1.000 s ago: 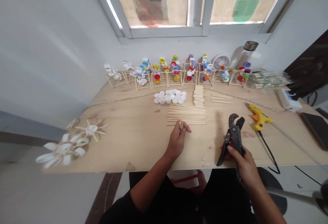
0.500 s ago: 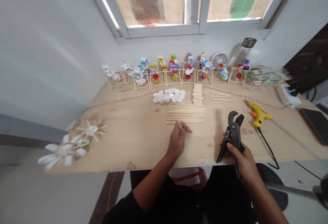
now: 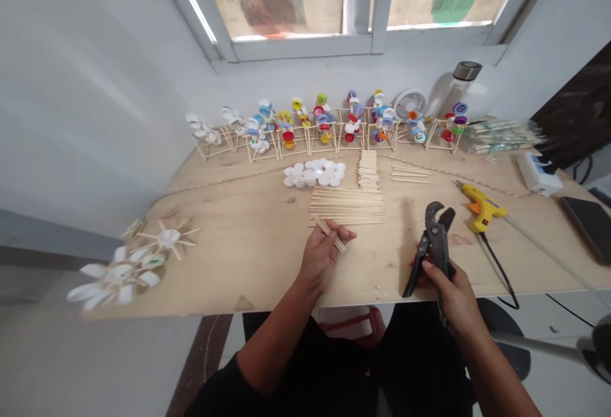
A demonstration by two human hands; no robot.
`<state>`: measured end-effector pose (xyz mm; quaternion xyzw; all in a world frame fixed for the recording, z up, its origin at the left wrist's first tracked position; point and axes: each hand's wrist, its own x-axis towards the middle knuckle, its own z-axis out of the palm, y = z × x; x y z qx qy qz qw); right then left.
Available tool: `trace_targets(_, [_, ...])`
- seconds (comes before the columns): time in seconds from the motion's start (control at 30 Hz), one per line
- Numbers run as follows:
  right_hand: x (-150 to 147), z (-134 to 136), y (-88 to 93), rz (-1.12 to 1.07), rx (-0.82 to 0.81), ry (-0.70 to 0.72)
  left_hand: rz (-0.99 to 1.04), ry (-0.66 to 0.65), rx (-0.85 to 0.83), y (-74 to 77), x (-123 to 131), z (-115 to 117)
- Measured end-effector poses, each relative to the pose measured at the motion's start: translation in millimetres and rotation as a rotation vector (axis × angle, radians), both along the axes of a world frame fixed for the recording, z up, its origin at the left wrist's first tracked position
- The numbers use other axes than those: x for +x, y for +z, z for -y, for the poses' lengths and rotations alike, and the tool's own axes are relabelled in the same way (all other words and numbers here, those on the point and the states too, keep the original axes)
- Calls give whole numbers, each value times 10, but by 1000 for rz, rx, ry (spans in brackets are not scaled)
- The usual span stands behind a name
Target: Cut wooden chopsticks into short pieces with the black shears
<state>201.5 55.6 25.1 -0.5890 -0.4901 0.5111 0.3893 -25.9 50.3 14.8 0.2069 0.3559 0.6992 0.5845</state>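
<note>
Pinched in my left hand (image 3: 319,258) are a few short wooden sticks (image 3: 330,233), slanting down to the right. Just beyond that hand lies a row of long wooden sticks (image 3: 347,205), with a stack of short cut sticks (image 3: 368,170) behind it. My right hand (image 3: 451,289) grips a black pipe cutter (image 3: 435,239) by its handles, its hooked jaw pointing up and apart from the blade. White bottle caps (image 3: 315,173) sit in a cluster left of the short sticks. A few loose sticks (image 3: 411,175) lie farther right.
Stick frames with coloured caps (image 3: 324,127) line the wall. White cap wheels (image 3: 119,275) rest at the left edge. A yellow glue gun (image 3: 482,208), power strip (image 3: 539,175) and phone (image 3: 585,229) are on the right; a small fan (image 3: 409,106) and bottle (image 3: 456,89) stand behind.
My left hand has turned, so the sticks that pointed nearly end-on now show lengthwise. My right hand keeps the pipe cutter in about the same place. The view has shifted slightly.
</note>
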Motion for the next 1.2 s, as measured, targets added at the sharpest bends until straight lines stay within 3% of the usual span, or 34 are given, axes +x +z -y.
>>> trace_targets(1.2, [12, -14, -44, 9, -16, -18, -3, -77, -38, -25, -3, 75])
